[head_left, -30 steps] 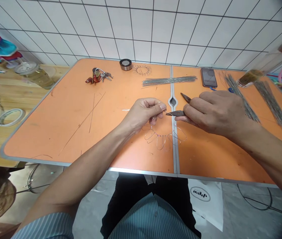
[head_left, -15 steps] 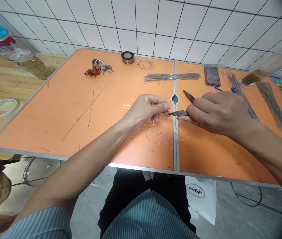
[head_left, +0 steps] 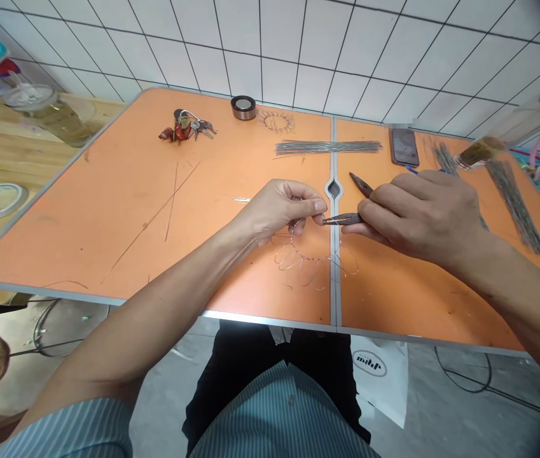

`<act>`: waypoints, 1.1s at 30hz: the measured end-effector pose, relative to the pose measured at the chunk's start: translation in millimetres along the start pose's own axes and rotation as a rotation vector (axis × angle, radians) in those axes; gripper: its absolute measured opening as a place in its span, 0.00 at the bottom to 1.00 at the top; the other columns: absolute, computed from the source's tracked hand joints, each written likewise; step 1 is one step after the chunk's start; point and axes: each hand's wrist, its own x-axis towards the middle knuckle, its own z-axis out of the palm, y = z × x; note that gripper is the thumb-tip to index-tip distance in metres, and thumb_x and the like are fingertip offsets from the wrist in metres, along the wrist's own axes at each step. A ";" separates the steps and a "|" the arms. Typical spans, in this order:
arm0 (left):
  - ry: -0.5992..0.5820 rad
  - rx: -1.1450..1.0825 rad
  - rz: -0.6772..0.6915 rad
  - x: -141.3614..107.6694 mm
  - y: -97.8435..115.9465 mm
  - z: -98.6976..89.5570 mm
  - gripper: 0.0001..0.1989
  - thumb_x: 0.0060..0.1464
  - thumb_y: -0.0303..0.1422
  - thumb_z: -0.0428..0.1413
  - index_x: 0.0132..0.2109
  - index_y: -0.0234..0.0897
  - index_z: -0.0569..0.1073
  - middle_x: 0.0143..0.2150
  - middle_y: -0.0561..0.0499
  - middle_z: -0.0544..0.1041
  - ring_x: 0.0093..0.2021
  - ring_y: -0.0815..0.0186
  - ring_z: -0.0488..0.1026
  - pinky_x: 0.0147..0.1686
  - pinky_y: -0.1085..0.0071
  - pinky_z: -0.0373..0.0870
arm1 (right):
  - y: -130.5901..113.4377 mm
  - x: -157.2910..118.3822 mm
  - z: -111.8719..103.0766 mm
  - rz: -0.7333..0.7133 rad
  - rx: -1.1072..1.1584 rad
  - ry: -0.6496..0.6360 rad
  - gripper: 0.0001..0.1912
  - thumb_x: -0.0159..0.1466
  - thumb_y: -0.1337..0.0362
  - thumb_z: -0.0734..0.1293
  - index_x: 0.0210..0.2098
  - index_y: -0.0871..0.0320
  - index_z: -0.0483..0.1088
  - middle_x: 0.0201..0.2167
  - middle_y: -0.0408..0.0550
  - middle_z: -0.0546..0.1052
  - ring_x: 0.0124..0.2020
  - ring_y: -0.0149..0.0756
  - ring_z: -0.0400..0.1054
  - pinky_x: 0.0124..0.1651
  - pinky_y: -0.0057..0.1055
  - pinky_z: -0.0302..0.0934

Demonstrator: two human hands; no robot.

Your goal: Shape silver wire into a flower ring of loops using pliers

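Note:
Between thumb and fingers, my left hand (head_left: 293, 207) pinches a ring of thin looped wire (head_left: 315, 258), held over the seam of the orange table (head_left: 231, 254). The ring's fine loops fan out below my fingers. My right hand (head_left: 413, 210) is wrapped around a pair of pliers (head_left: 346, 219) with dark pointed jaws. One jaw points left, its tip at the wire beside my left fingertips; the other jaw sticks out higher up, spread apart. Whether the tip touches the wire is too fine to tell.
A bundle of straight wires (head_left: 329, 147) lies behind my hands, with a second wire ring (head_left: 275, 121), a tape roll (head_left: 243, 107) and keys (head_left: 188, 126) farther back. At right are a phone (head_left: 404, 147), more wire bundles (head_left: 520, 207) and a clear container (head_left: 482, 151). Loose wires (head_left: 155, 216) lie left.
The view has shifted slightly. Both hands keep nearly the same pose, with the wire ring in the left and the pliers in the right. A bit of something shows at the right edge.

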 end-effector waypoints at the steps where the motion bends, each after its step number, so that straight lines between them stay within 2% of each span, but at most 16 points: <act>1: -0.002 -0.003 -0.008 0.0 0.4 0.1 0.09 0.55 0.35 0.72 0.33 0.33 0.85 0.31 0.47 0.85 0.19 0.75 0.69 0.19 0.77 0.64 | -0.1 -1.4 0.5 -0.007 -0.015 -0.004 0.29 0.77 0.38 0.64 0.30 0.52 0.72 0.26 0.45 0.75 0.30 0.39 0.60 0.32 0.40 0.48; 7: -0.010 0.016 -0.020 -0.6 1.2 0.0 0.09 0.55 0.35 0.72 0.33 0.34 0.84 0.31 0.47 0.85 0.19 0.75 0.69 0.19 0.77 0.63 | -2.0 -1.0 0.4 0.018 -0.020 -0.064 0.31 0.77 0.35 0.62 0.29 0.52 0.71 0.24 0.44 0.73 0.28 0.39 0.58 0.32 0.40 0.45; 12: -0.014 0.026 -0.033 -1.0 1.9 -0.1 0.10 0.54 0.36 0.73 0.32 0.34 0.84 0.31 0.47 0.85 0.19 0.75 0.69 0.18 0.77 0.61 | -2.5 2.6 -3.4 0.050 0.017 -0.223 0.33 0.77 0.34 0.59 0.30 0.52 0.72 0.25 0.45 0.72 0.27 0.38 0.55 0.32 0.41 0.42; 15: -0.020 0.039 -0.032 -1.2 1.6 -0.7 0.11 0.54 0.36 0.73 0.31 0.33 0.84 0.31 0.46 0.85 0.19 0.75 0.68 0.18 0.77 0.61 | -2.2 1.3 -2.0 0.016 0.018 -0.173 0.33 0.77 0.34 0.60 0.28 0.53 0.70 0.23 0.44 0.69 0.27 0.37 0.53 0.31 0.41 0.41; 20: -0.054 0.063 0.000 -1.6 -0.9 -1.6 0.10 0.57 0.36 0.72 0.32 0.33 0.85 0.32 0.46 0.86 0.19 0.75 0.69 0.19 0.77 0.63 | -1.0 -6.0 5.0 -0.045 0.067 0.034 0.30 0.79 0.40 0.64 0.27 0.53 0.69 0.22 0.42 0.67 0.27 0.36 0.52 0.30 0.39 0.41; 22: -0.066 0.063 0.001 -1.9 -1.2 -0.9 0.10 0.56 0.36 0.73 0.32 0.33 0.85 0.32 0.45 0.86 0.19 0.75 0.69 0.18 0.77 0.63 | -0.8 -8.1 6.5 -0.013 0.152 0.012 0.30 0.79 0.41 0.64 0.27 0.54 0.68 0.21 0.41 0.66 0.27 0.36 0.51 0.30 0.39 0.40; 26: -0.069 0.063 -0.011 -2.5 -0.1 1.4 0.09 0.55 0.34 0.73 0.32 0.33 0.85 0.30 0.46 0.85 0.19 0.74 0.69 0.18 0.76 0.65 | -1.6 -8.6 6.8 0.062 0.258 -0.165 0.33 0.80 0.39 0.59 0.26 0.54 0.67 0.21 0.42 0.65 0.26 0.35 0.52 0.30 0.40 0.40; 33: -0.059 0.106 -0.027 -4.1 3.6 4.0 0.07 0.58 0.30 0.70 0.32 0.33 0.84 0.30 0.47 0.85 0.19 0.75 0.69 0.18 0.76 0.65 | -4.9 -6.8 5.8 0.050 0.271 -0.156 0.34 0.81 0.40 0.58 0.25 0.55 0.67 0.20 0.43 0.65 0.25 0.33 0.55 0.28 0.38 0.41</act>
